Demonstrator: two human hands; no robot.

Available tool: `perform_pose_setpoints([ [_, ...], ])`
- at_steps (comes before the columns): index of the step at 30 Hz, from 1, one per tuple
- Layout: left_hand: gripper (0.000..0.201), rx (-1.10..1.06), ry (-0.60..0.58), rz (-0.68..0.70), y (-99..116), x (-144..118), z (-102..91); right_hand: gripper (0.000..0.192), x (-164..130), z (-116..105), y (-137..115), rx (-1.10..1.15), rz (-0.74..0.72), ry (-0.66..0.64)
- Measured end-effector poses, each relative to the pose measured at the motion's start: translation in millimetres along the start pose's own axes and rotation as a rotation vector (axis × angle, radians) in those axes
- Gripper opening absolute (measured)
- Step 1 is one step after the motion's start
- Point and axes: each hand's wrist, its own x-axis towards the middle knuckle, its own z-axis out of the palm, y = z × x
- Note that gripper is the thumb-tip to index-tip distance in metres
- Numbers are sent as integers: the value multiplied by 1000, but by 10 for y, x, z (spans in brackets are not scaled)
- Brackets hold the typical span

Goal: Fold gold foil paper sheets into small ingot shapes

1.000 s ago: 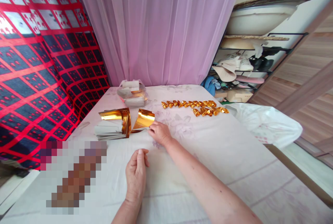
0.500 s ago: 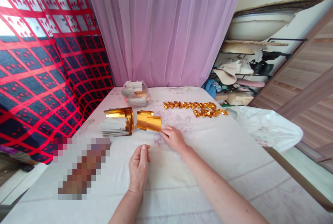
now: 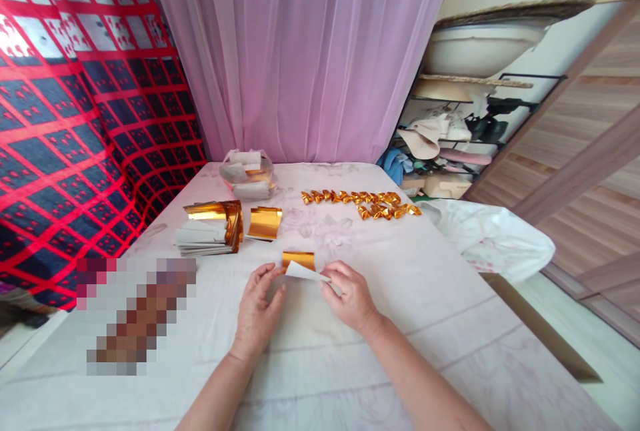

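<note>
Gold sheet (image 3: 301,259), white-backed, near edge turned up

The left forearm (image 3: 213,391) and right forearm (image 3: 425,377) are bare, entering from the near side and converging toward the centre. The left hand (image 3: 259,314) has its fingers (image 3: 263,277) curved, the left thumb (image 3: 278,299) pointing far and right. The right hand (image 3: 353,294) lies opposite, apart from the left, its right thumb (image 3: 330,295) and index fingertip drawn close together.
</note>
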Motion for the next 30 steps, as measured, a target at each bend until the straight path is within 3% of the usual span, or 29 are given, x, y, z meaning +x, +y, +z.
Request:
perform_pose_setpoints([
  [3, 30, 17, -37, 23, 19, 7, -30, 14, 131, -157, -85, 160, 106, -16],
  [7, 30, -19, -99, 55, 72, 9, -86, 17, 286, -396, -140, 471, 430, -106],
  [11, 31, -70, -162, 92, 120, 11, -119, 18, 336, -444, -25, 745, 638, -187],
  [14, 32, -49, -152, 85, 136, 18, -126, 23, 293, -301, 167, 435, 747, -225],
  [18, 31, 63, -172, 122, 185, 20, -145, 40, 204, -92, 366, 225, 770, -189],
  [21, 33, 188, -308, 264, 270, 4, -160, 45, 168, -18, 390, 102, 755, -176],
  [26, 48, 411, -660, 437, 367, -36, -123, 45, 162, 24, 354, -6, 707, -204],
  [30, 54, 496, -706, 424, 340, -59, -66, 41, 157, 16, 376, -4, 657, -248],
])
